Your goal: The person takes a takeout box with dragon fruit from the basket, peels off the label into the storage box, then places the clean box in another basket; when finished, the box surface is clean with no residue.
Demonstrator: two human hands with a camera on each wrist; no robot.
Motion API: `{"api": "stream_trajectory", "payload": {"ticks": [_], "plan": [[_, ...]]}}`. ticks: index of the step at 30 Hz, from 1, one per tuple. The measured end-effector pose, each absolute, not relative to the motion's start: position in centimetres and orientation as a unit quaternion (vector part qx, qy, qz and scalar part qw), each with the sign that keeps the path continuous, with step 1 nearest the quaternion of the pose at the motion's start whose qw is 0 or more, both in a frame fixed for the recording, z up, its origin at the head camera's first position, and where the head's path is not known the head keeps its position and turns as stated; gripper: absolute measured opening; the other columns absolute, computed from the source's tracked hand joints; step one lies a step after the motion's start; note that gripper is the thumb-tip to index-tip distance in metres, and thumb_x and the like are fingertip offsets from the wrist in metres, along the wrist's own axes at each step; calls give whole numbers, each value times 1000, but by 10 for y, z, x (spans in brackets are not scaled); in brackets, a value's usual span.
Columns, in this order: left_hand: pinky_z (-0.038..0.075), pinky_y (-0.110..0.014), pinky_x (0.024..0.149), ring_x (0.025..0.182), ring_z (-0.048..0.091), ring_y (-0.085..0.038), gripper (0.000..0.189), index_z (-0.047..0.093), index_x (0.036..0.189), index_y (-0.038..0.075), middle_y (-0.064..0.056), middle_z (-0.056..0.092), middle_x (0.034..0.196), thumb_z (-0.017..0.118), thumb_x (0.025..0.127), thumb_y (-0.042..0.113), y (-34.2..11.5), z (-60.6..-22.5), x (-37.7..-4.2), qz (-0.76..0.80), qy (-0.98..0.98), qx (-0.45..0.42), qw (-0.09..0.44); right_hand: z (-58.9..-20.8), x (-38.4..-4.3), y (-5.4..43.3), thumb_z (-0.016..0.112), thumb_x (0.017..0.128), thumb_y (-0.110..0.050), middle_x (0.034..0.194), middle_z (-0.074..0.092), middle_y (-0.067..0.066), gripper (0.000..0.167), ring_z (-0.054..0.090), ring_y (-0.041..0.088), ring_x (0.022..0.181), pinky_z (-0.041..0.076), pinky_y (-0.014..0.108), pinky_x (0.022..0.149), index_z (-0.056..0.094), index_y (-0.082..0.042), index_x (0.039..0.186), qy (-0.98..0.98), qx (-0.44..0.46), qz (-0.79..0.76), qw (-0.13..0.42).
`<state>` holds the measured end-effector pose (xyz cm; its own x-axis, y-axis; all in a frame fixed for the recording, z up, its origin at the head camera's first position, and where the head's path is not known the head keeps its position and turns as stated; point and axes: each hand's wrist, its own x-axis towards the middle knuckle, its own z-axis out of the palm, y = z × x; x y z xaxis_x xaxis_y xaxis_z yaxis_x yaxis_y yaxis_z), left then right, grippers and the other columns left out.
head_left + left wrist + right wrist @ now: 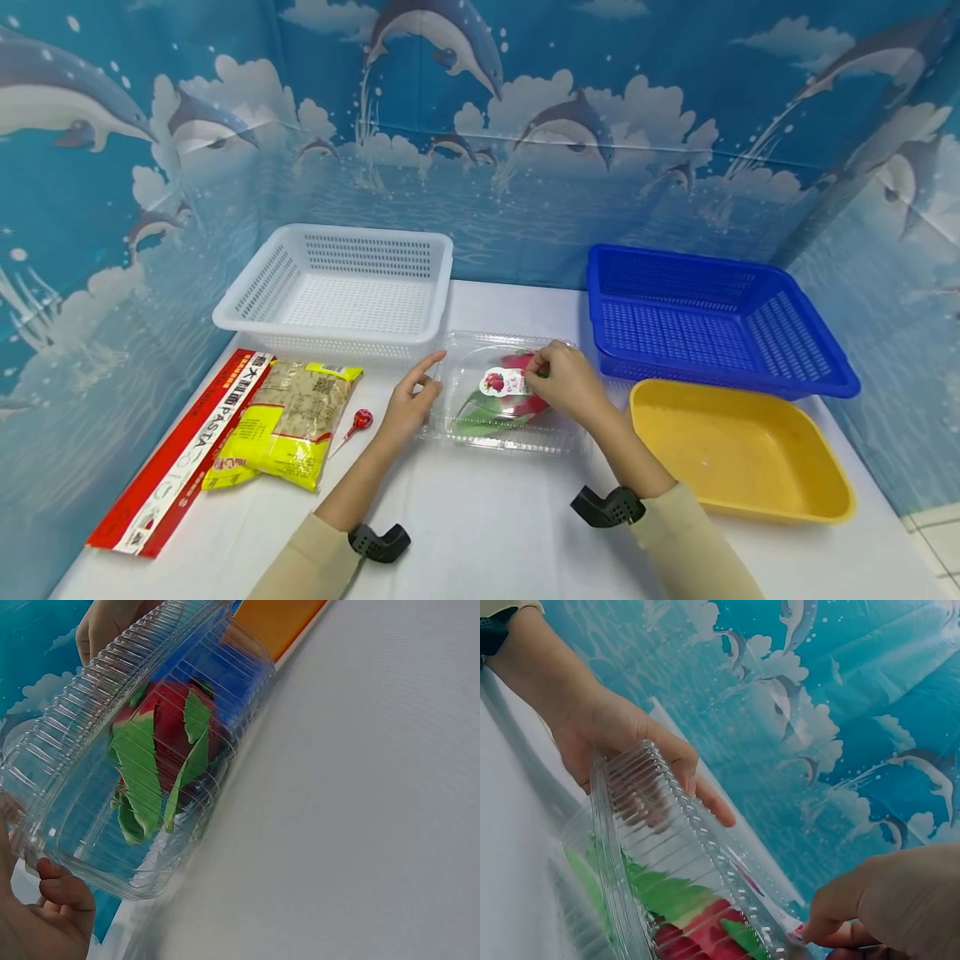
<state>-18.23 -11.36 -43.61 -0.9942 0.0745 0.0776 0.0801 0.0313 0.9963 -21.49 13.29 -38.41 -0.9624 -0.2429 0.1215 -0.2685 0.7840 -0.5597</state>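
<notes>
Right hand (568, 377) (bent-fingered) at label (501, 382)

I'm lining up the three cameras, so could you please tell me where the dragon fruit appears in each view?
Head: dragon fruit below centre, slightly right.
Left wrist: dragon fruit left of centre, slightly above the middle.
Right wrist: dragon fruit at the bottom edge, left of centre, partly cut off.
Shared landmark: the clear plastic clamshell container around it.

"PASTA" on red-white packet (183, 454) (Chinese characters printed alongside)
</notes>
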Motion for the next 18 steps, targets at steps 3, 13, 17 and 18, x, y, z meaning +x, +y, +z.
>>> {"api": "stream_trajectory", "payload": {"ticks": [3,13,17,18], "plan": [[34,-18,46,48,34,-4,47,50,142,6,-3,42,87,50,95,1,-114,-437,-183,-696,-716,-54,3,-384,-213,131,64,81,-9,73,58,3,5,52,20,71,44,31,65,66,-6,78,-938,131,321,26],[33,-18,46,48,33,-3,47,50,142,5,-4,42,87,50,95,0,-113,-435,-183,-696,-716,-54,2,-383,-211,124,67,84,-5,78,66,4,6,58,19,72,50,30,66,72,-3,87,-909,104,401,45],[33,-18,46,48,34,-3,47,50,142,4,-3,42,86,50,95,0,-113,-436,-183,-695,-717,-55,3,-384,-210,121,68,85,-3,79,67,5,5,60,20,73,51,30,66,72,-3,88,-906,88,409,60],[33,-18,46,48,34,-3,47,50,142,4,-3,42,86,50,95,0,-113,-436,-183,-695,-717,-54,4,-383,-210,121,68,85,-3,79,67,5,6,60,20,73,52,30,66,72,-3,89,-906,84,411,62]]}}
